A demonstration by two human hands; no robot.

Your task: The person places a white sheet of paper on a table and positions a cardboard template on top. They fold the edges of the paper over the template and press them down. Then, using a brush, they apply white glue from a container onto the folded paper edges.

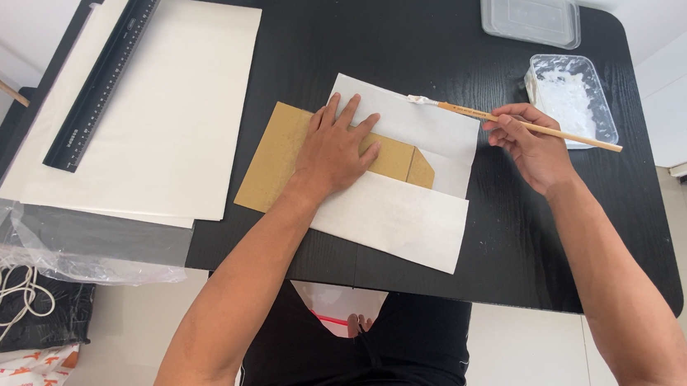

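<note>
The left hand [338, 148] lies flat, fingers spread wide, pressing one brown cardboard piece [282, 153] onto one folded white paper sheet [399, 213] on the black table [396, 31]; the right hand [532, 147] pinches one glue-tipped brush [511, 119] over the paper's upper corner; two plastic tubs [530, 13] sit beyond, one ruler [105, 73] far left.

Bright, even daylight over my table, picture sharp nearly throughout.

Soft light is coming from the upper right, so my left hand [339, 148] throws only a faint shadow on the white paper [411, 204]. The black table [429, 36] shows a dull sheen, no hard glare. The white sheets [162, 109] nearly wash out. Straight edges bow slightly towards the corners; the floor below looks a touch soft.
</note>
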